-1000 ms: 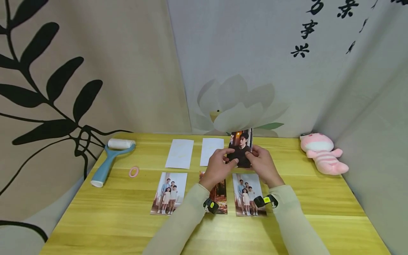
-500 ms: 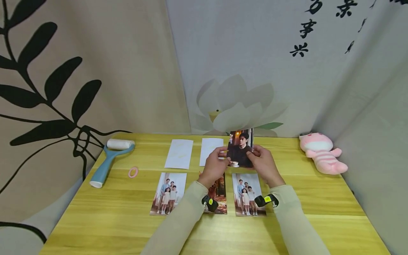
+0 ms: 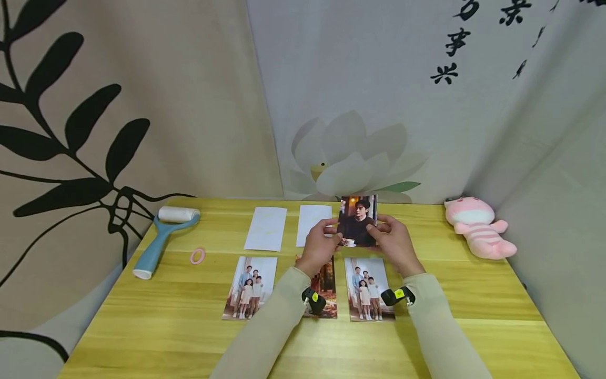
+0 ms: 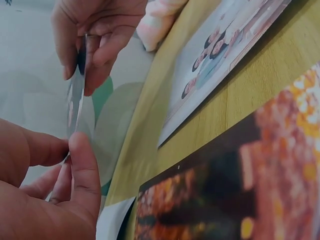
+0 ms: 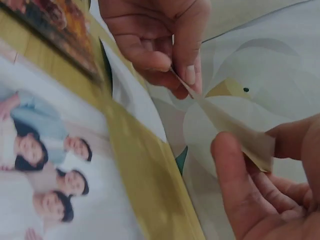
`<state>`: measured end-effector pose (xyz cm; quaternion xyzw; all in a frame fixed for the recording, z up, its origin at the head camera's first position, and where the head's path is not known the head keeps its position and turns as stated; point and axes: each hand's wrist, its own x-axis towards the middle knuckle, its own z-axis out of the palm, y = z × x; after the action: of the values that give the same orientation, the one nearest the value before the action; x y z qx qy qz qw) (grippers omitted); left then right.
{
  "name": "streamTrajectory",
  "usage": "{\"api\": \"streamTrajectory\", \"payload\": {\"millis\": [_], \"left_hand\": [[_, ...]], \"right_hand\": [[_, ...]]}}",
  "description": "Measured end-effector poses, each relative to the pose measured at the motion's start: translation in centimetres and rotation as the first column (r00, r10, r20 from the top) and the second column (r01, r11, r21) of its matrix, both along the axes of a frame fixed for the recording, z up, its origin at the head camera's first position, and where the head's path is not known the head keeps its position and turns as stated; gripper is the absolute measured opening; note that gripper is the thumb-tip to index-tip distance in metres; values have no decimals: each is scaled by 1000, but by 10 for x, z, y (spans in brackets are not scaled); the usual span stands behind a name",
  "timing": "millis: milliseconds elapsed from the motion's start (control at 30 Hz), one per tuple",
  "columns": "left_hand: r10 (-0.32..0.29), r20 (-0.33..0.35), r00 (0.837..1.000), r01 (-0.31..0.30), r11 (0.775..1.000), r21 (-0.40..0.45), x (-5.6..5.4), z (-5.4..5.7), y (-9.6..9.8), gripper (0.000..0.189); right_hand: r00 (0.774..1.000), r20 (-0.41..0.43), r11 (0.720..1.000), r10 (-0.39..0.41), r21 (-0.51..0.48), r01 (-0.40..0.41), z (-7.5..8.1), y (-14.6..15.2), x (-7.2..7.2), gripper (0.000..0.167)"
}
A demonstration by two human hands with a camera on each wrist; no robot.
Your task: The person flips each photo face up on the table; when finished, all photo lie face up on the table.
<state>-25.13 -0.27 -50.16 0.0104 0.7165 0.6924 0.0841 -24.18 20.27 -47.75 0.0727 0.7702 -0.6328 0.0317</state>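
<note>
In the head view a photo print (image 3: 355,223) of a seated person in a dark top, with a cup at its lower left, is held up above the table's back part. My left hand (image 3: 318,246) pinches its left edge low down, thumb against fingers. The right hand (image 3: 396,243) grips the right edge, its thumb on the front. Seen edge-on in the left wrist view, the photo (image 4: 76,100) is thin; whether several prints lie together cannot be told. Below my forearms lie an autumn-coloured photo (image 3: 326,289), partly covered, and a family photo (image 3: 362,284).
Another family photo (image 3: 250,287) lies at the left. Two white cards (image 3: 265,228) lie behind the row, one partly covered by my left hand. A blue lint roller (image 3: 163,242) and a pink ring (image 3: 197,256) are further left. A pink plush toy (image 3: 478,226) sits back right.
My left fingers have drawn off the photo's front to its left edge, uncovering the cup. The photo has dipped slightly. The right hand keeps its hold.
</note>
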Motion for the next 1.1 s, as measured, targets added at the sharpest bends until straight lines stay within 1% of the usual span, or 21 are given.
{"api": "streamTrajectory", "payload": {"millis": [133,300,467,667,767,867,1000,1100], "left_hand": [[18,9,1000,-18,1000,-7,-2,-1,2,42],[32,27,999,-31,999,-9,-4,-4,5,43],[26,43,999,-25,1000,-13,-4,-8,8,41],[7,63,998,-3,998,-57,-3,-8,10,42],[-2,66,998,8,995,-102,-3,-7,10,44],[8,51,999,0,987,-164,-3,-6,11,46],[31,32,999,-22,970,-243,-3,-5,13,45],[31,20,999,-24,955,-295,-3,-5,12,43]], "right_hand": [[1000,2,1000,-16,-8,16,-4,4,-2,55],[999,23,999,-36,0,36,-12,10,-6,49],[998,44,998,-47,52,45,-19,15,-10,44],[998,39,993,-42,112,37,-27,19,-15,41],[999,30,989,-25,146,21,-32,21,-17,41],[999,36,985,-10,172,3,-34,22,-19,40],[998,65,981,-2,195,-11,-35,23,-20,39],[996,86,981,-2,196,-15,-35,23,-20,40]]}}
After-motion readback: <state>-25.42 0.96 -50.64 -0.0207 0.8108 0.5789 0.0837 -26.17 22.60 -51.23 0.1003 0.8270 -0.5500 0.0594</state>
